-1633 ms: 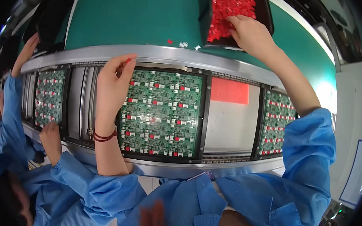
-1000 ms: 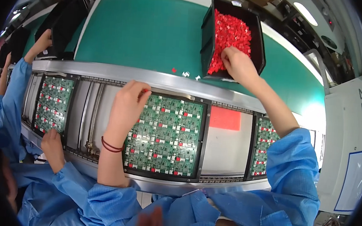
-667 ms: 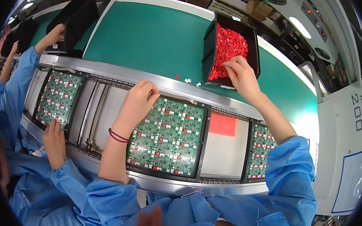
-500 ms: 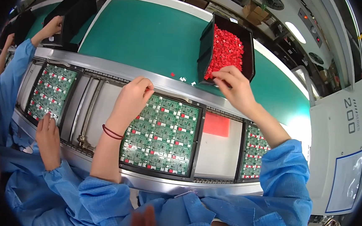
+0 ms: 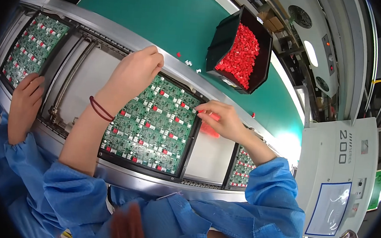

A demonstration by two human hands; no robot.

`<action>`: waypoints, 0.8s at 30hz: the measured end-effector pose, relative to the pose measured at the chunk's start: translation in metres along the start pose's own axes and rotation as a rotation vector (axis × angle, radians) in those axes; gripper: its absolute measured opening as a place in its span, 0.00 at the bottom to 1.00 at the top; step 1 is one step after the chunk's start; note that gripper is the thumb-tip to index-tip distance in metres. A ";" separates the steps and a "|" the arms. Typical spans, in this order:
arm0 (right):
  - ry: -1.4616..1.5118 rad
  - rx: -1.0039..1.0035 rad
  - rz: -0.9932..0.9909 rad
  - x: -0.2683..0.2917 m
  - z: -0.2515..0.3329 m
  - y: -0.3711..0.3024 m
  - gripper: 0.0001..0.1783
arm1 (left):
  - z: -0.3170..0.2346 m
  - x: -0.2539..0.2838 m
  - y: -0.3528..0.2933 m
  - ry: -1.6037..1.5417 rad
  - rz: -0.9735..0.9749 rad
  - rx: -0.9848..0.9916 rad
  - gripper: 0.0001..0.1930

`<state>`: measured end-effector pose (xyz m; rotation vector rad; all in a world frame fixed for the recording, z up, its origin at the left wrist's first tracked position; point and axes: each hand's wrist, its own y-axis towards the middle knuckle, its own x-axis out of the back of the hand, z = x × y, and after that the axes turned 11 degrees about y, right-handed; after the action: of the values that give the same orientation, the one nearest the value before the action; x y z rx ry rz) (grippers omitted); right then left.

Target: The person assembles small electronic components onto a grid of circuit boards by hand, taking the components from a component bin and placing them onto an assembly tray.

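A green circuit board panel (image 5: 148, 127) with rows of small red and white connectors lies in a black frame on the conveyor. My left hand (image 5: 136, 73), wearing a dark red band at the wrist, is over the board's far left corner. Its fingers are curled together, and whatever they may hold is hidden. Close to the panel's far right corner, my right hand (image 5: 225, 121) pinches a small red connector (image 5: 200, 111) between thumb and index finger. More red shows under its curled fingers. Beyond the conveyor stands a black bin (image 5: 265, 66) of loose red connectors (image 5: 243, 52).
Other framed boards sit on the conveyor at left (image 5: 36, 46) and right (image 5: 242, 167). A co-worker's hand (image 5: 26, 103) rests by the left one. Loose white parts (image 5: 188, 63) lie on the green bench (image 5: 162, 19). A grey machine (image 5: 337, 173) stands at right.
My right hand has moved from the bin's near edge to the panel's far right corner with red connector. My left hand stays by the far left corner. The whole view has shifted and tilted.
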<state>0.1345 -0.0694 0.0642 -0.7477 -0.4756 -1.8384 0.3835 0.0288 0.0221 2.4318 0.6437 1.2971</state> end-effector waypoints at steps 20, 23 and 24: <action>0.152 -0.184 -0.105 -0.013 -0.011 -0.001 0.09 | 0.004 -0.005 -0.003 -0.007 -0.027 -0.027 0.04; 0.140 -0.163 -0.147 -0.017 -0.020 0.000 0.08 | 0.003 -0.001 -0.003 0.026 0.007 -0.024 0.04; 0.100 -0.117 -0.173 -0.020 -0.023 0.000 0.07 | 0.003 -0.001 -0.002 0.026 0.007 -0.023 0.04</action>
<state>0.1336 -0.0704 0.0344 -0.7069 -0.3791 -2.0691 0.3853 0.0304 0.0189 2.4043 0.6245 1.3333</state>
